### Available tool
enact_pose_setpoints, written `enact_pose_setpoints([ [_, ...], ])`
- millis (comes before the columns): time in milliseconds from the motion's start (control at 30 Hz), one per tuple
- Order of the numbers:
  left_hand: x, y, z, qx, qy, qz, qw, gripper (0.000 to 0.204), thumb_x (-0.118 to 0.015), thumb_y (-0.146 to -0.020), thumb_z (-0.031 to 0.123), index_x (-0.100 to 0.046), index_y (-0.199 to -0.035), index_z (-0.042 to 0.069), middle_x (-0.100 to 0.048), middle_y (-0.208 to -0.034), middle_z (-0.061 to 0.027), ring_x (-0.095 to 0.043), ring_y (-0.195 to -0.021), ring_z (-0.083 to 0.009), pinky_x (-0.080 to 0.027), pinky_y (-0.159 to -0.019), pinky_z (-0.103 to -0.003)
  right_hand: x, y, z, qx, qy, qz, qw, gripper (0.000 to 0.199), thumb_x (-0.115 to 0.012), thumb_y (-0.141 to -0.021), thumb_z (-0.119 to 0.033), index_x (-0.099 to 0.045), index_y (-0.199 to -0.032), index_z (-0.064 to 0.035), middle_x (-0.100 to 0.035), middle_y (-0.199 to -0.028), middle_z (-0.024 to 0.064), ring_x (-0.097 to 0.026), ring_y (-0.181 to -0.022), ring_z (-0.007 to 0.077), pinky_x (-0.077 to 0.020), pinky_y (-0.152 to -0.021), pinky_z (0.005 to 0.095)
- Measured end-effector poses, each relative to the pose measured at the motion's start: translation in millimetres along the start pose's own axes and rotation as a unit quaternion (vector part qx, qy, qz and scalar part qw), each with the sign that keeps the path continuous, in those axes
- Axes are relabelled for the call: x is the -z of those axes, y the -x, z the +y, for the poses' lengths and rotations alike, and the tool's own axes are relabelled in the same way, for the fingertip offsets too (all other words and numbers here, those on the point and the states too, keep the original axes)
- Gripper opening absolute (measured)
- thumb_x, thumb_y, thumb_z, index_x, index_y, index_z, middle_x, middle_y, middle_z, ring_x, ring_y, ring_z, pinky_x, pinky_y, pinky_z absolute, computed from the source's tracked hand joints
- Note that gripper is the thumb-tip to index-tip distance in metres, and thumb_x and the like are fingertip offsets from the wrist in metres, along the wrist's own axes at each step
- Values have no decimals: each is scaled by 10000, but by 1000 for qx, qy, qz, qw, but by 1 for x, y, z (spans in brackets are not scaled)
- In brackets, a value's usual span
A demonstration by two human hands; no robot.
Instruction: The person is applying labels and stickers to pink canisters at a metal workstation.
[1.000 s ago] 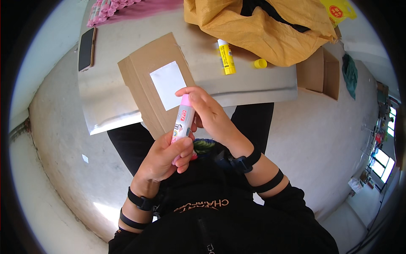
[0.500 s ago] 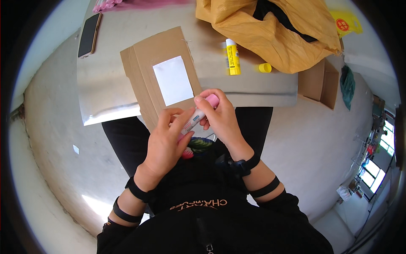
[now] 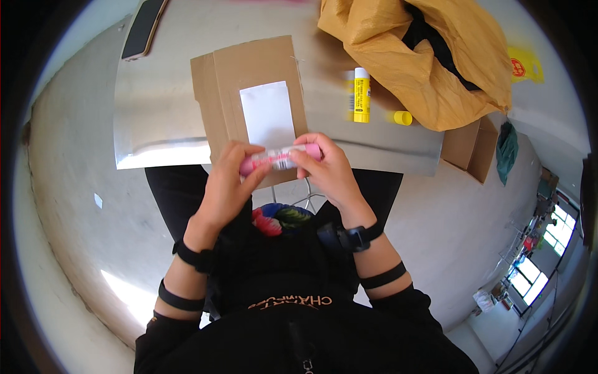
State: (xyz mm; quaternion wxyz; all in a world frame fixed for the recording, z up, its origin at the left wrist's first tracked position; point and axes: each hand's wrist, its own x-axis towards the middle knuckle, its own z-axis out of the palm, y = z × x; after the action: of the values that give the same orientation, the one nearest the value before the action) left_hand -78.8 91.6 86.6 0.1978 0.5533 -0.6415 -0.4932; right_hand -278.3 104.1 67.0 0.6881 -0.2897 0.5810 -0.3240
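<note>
The 2 hands [image 3: 228,177] [image 3: 329,173], partly closed, grip 1 pink-and-white tube [image 3: 282,159] at opposite ends.

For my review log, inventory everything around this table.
Cylindrical tube: 1, pink-white, in hands
Rectangular paper: 1, white, on cardboard
Flat cardboard: 1, brown, on tabletop
Glue stick: 1, yellow-white, on tabletop
Round cap: 1, yellow, on tabletop
Woven sack: 1, orange, tabletop's right
Phone: 1, black, tabletop's left
Metal tabletop: 1, silver, centre
Cardboard box: 1, brown, beside tabletop
Bag: 1, yellow, right of sack
Crumpled item: 1, green, beside box
Left hand, right hand: 2, bare, on tube
</note>
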Motion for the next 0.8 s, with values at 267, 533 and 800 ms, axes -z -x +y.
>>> enact_pose_setpoints([
  [267, -41, -7, -24, -12, -267, 155, 951, 410, -676, -783, 156, -560, -1170, 92, -431, -1296, -106, -425, -1165, -291, -284, -987, -503, -20, -19, 7, 207, 473, 197, 833, 273, -730, -758, -234, -620, -964, -93, -500, -1009, 120, -519, -962, 289, -450, -755, 398],
  [533, -56, -12, -16, -35, -325, 71, 942, 788, -637, -798, 307, -259, -1430, 25, -229, -1504, -123, -190, -1404, -258, -151, -1117, -486, -26, -39, 33, 272, 543, 211, 766, 555, -578, -859, -207, -374, -1327, 12, -310, -1297, 183, -213, -1322, 384, -168, -1073, 562],
  [800, -48, -38, -18, -43, -379, 93, 920, 998, -752, -644, 391, -262, -1423, 7, -210, -1509, -135, -158, -1412, -271, -160, -1117, -491, -31, -61, 16, 277, 562, 232, 744, 552, -578, -859, -208, -379, -1313, 36, -308, -1317, 189, -210, -1332, 387, -162, -1078, 565],
])
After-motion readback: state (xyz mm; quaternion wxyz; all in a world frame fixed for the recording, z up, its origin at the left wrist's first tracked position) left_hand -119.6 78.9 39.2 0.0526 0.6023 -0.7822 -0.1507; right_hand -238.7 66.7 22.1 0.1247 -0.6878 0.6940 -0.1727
